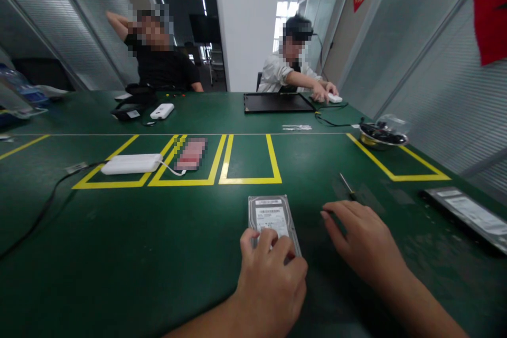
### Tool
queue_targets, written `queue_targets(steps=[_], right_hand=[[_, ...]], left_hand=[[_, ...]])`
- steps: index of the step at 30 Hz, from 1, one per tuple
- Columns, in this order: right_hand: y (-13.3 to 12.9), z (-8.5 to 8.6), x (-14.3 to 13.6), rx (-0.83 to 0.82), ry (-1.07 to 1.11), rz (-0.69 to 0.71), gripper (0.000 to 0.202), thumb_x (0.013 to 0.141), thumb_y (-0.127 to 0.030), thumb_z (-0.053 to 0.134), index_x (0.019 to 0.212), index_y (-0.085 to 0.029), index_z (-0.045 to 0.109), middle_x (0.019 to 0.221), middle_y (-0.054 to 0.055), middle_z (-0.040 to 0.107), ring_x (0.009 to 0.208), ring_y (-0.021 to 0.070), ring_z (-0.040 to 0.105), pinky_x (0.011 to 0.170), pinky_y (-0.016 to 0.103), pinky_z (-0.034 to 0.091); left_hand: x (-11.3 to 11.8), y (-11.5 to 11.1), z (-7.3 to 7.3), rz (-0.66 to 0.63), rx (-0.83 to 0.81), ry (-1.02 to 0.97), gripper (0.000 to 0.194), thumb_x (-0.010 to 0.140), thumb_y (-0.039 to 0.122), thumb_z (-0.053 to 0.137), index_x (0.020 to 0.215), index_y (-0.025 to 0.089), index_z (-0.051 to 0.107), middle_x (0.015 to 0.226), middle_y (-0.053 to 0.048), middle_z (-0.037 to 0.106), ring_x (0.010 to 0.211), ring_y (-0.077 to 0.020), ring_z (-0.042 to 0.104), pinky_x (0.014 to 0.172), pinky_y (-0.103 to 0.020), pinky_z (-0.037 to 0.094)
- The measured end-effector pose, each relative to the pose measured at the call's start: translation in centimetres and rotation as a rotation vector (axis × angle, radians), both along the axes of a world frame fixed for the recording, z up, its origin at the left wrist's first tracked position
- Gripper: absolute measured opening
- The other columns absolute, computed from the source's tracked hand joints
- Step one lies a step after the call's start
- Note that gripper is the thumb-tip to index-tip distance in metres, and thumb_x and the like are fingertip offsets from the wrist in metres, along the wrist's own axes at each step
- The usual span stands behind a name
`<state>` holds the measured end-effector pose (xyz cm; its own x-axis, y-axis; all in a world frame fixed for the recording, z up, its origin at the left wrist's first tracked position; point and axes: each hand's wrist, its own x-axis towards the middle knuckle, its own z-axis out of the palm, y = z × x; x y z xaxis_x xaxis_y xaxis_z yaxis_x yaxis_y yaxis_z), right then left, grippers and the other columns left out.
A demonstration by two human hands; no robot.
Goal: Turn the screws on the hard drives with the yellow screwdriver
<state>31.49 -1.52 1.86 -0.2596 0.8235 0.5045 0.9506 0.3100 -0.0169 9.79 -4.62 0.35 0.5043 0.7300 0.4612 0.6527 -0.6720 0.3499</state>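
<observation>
A silver hard drive (273,216) with a white label lies on the green table in front of me. My left hand (273,280) grips its near end, fingers bent over the top and covering part of the label. To the right, my right hand (362,237) is held over the table with its thumb apart from the fingers; nothing shows between them. Just beyond that hand lies a screwdriver (347,186), its thin shaft pointing away and its handle mostly hidden. A second hard drive (471,214) rests at the right edge.
Yellow tape outlines (250,180) mark the table. A white power bank (132,163) is cabled to a phone (191,154). A metal bowl (382,137) holds dark items at the right. Across the table, two people sit; one reaches past a black panel (279,103).
</observation>
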Motion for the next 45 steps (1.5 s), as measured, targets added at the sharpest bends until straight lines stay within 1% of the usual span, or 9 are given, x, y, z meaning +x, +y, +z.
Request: queue_targets(steps=[6,14,24,31,36,38,41,43,45], right_hand=[[1.1,-0.1,4.6,-0.148,-0.182,-0.411,0.03,0.093,-0.04,0.052,0.107,-0.018,0.066,0.103,0.014,0.064,0.089,0.0331,0.06,0.066,0.041,0.045],[2.1,-0.4,7.8,-0.446,-0.117,-0.626,0.039,0.095,-0.045,0.043,0.112,-0.016,0.062,0.114,0.019,0.06,0.087,0.0367,0.064,0.06,0.042,0.046],[2.8,-1.5,7.8,-0.522,-0.088,-0.59,0.038,0.093,-0.043,0.043,0.115,-0.019,0.061,0.105,0.016,0.062,0.084,0.0349,0.066,0.059,0.042,0.049],[2.5,-1.2,7.8,-0.455,-0.041,-0.607,0.038,0.091,-0.039,0.039,0.113,-0.018,0.061,0.107,0.016,0.062,0.082,0.0373,0.065,0.06,0.047,0.05],[3.0,-0.3,7.3,-0.308,0.057,-0.551,0.043,0.089,-0.041,0.044,0.119,-0.014,0.059,0.109,0.014,0.063,0.097,0.0315,0.062,0.082,0.044,0.051],[3.0,0.2,6.8,-0.202,0.17,-0.496,0.045,0.086,-0.045,0.048,0.118,-0.015,0.06,0.107,0.012,0.064,0.096,0.028,0.062,0.083,0.041,0.05],[2.3,1.1,5.6,-0.062,0.517,-0.372,0.047,0.08,-0.055,0.058,0.11,-0.019,0.063,0.096,0.008,0.066,0.076,0.0232,0.062,0.065,0.035,0.05],[1.8,1.7,4.8,-0.08,0.806,-0.286,0.051,0.074,-0.056,0.068,0.11,-0.02,0.063,0.084,0.005,0.065,0.061,0.0174,0.056,0.051,0.028,0.044],[1.2,2.1,4.0,-0.129,1.074,-0.193,0.053,0.071,-0.051,0.077,0.113,-0.022,0.062,0.076,0.002,0.062,0.057,0.0142,0.054,0.046,0.023,0.04]], left_hand=[[0.3,0.2,-0.6,0.017,0.121,-0.025,0.01,0.08,0.022,0.069,0.076,0.02,0.06,0.084,-0.002,0.064,0.09,-0.0266,0.051,0.083,-0.053,0.025],[0.2,0.4,-0.6,-0.004,0.175,-0.04,0.01,0.081,0.02,0.068,0.075,0.02,0.06,0.08,-0.001,0.064,0.086,-0.025,0.052,0.083,-0.051,0.025],[0.3,0.5,-0.9,0.009,0.243,-0.058,0.011,0.083,0.02,0.067,0.074,0.02,0.06,0.077,0.0,0.064,0.086,-0.0233,0.052,0.087,-0.05,0.025],[0.3,0.7,-0.9,-0.004,0.241,-0.075,0.013,0.08,0.021,0.069,0.072,0.019,0.059,0.075,0.001,0.063,0.085,-0.0232,0.052,0.086,-0.049,0.024],[0.2,0.6,-0.8,-0.004,0.228,-0.079,0.012,0.081,0.021,0.068,0.072,0.019,0.06,0.074,0.001,0.064,0.085,-0.0231,0.053,0.086,-0.049,0.024],[0.3,0.5,-0.8,0.0,0.235,-0.078,0.012,0.082,0.021,0.068,0.073,0.019,0.06,0.074,0.001,0.064,0.085,-0.0231,0.053,0.086,-0.049,0.024],[0.3,0.4,-0.8,0.009,0.238,-0.083,0.011,0.082,0.02,0.068,0.073,0.019,0.061,0.074,0.001,0.064,0.086,-0.0232,0.053,0.086,-0.049,0.025],[0.3,0.4,-0.8,0.013,0.229,-0.085,0.011,0.082,0.02,0.068,0.073,0.02,0.061,0.074,0.001,0.064,0.086,-0.0234,0.054,0.086,-0.049,0.025],[0.3,0.3,-0.9,0.015,0.219,-0.082,0.012,0.082,0.021,0.068,0.072,0.02,0.061,0.073,0.001,0.064,0.086,-0.0235,0.053,0.086,-0.05,0.024]])
